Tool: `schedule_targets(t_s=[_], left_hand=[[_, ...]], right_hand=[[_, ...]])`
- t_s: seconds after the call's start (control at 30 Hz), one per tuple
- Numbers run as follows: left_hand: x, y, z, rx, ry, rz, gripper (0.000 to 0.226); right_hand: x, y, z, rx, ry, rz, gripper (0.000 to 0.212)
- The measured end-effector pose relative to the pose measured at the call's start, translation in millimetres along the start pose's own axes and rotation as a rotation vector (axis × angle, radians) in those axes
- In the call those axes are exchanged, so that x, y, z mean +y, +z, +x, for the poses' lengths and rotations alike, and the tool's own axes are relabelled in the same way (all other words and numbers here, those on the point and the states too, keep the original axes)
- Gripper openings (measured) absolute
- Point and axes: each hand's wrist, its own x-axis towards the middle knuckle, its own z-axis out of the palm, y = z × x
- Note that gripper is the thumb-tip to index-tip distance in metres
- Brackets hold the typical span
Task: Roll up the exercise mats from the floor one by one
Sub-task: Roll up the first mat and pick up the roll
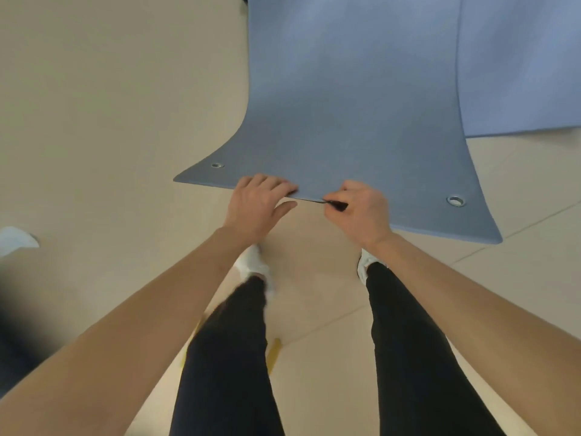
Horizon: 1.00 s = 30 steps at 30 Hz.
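Blue mat (345, 121) | near edge held by left grip (258, 205) | and right grip (359, 209)

Body only: left hand (257, 206) and right hand (361, 212) are bare. Left forearm (125, 325) and right forearm (471, 303) are bare too, all the way back to the frame edge. Trousers (226, 357) are black, plain and close-fitting on both legs, narrowing to the ankle. Shoes are white: left shoe (251, 262) is motion-blurred and half hidden by the arm, right shoe (364, 265) shows only a sliver with a grey edge line. Can't make out laces or logos.
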Motion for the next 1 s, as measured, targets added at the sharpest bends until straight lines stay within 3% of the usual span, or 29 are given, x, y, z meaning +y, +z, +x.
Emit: schedule_targets(t_s=[0.13, 0.23, 0.33, 0.4, 0.53, 0.8, 1.0], left_hand=[[-42.4, -6.7, 9.6, 0.046, 0.136, -0.007, 0.031], [-74.2, -12.4, 1.2, 0.055, 0.141, -0.084, 0.036], [-104.7, -20.4, -19.6, -0.053, 0.074, -0.126, 0.040], [-120.9, -23.1, -34.9, -0.039, 0.063, -0.125, 0.039], [-152.7, -19.1, -63.3, -0.122, 0.033, -0.089, 0.036], [-195.7, 38.1, -108.4, -0.360, -0.016, 0.022, 0.037], [-209.5, 113.0, -91.1, -0.390, -0.012, -0.042, 0.032]], right_hand=[[-31.7, 24.3, 2.2, 0.086, 0.115, 0.035, 0.016], [-57.8, 46.2, -8.3, 0.159, 0.151, 0.063, 0.014], [-76.0, 68.4, -20.3, 0.229, 0.152, -0.058, 0.034], [-74.1, 82.2, -32.5, 0.316, 0.168, -0.160, 0.047], [-69.0, 115.4, -61.9, 0.396, 0.135, -0.208, 0.051], [-47.0, 208.4, -90.0, 0.018, 0.286, -0.077, 0.050], [5.2, 249.6, -67.9, -0.096, 0.372, -0.103, 0.058]])
